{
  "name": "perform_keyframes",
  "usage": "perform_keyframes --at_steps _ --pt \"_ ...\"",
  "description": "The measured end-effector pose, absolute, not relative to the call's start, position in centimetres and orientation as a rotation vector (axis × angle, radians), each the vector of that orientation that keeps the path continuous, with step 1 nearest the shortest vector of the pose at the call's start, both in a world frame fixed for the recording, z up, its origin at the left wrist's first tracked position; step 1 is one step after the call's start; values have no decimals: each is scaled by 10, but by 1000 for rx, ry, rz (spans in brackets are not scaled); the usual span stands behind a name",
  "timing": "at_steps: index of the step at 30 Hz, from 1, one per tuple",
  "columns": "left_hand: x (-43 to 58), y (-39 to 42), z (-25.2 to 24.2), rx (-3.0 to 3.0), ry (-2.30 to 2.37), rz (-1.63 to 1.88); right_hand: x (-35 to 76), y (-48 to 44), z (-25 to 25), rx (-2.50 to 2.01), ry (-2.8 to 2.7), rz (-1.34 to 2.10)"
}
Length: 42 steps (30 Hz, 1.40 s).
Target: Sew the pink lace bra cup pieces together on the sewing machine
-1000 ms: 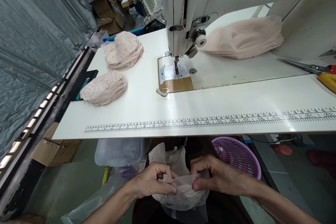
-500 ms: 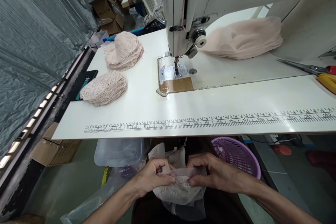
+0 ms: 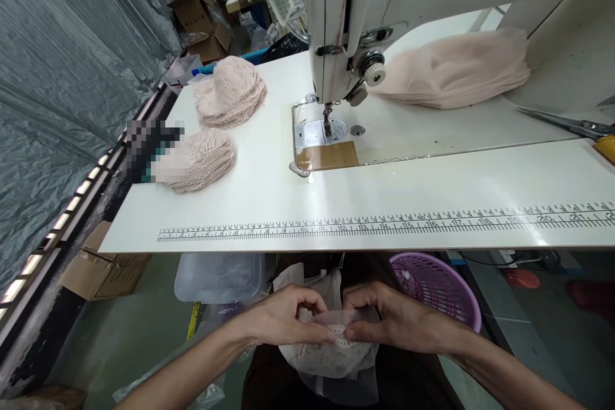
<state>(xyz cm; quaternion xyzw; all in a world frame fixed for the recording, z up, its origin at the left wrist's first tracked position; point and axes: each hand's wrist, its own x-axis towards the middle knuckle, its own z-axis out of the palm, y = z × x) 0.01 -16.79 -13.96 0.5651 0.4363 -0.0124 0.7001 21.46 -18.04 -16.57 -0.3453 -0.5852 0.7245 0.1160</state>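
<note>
Over my lap, below the table's front edge, a pale piece of lace and sheer mesh fabric (image 3: 331, 359) is stretched between both hands. My left hand (image 3: 300, 317) pinches it between thumb and fingers at its upper left. At the upper right, my right hand (image 3: 372, 314) grips the same fabric, thumb on top. The two thumbs almost meet over the lace. Parts of the fingers are hidden behind the cloth. More white cloth (image 3: 288, 274) shows just behind the hands.
A sewing machine (image 3: 331, 32) stands on the white table (image 3: 269, 205) with a printed ruler. Stacked lace pieces (image 3: 230, 93) lie left, a stack of pink mesh (image 3: 456, 70) and scissors (image 3: 567, 122) right. Below are a clear plastic box (image 3: 218, 278) and purple basket (image 3: 446, 288).
My left hand has moved right along the fabric, bringing its thumb closer to the right one. My right hand stays nearly in place. The view has shifted slightly.
</note>
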Motion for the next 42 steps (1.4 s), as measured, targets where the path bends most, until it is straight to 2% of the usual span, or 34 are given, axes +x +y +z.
perform_keyframes --at_steps 12,28,42 --pt "10 -170 -145 1258 995 -13 233 -173 -176 -912 -1862 2114" --pt "9 -175 -142 1191 1058 -51 232 -177 -167 -949 -2081 1909" --pt "12 -175 -142 1305 1048 25 221 -178 -170 -946 -1893 1971"
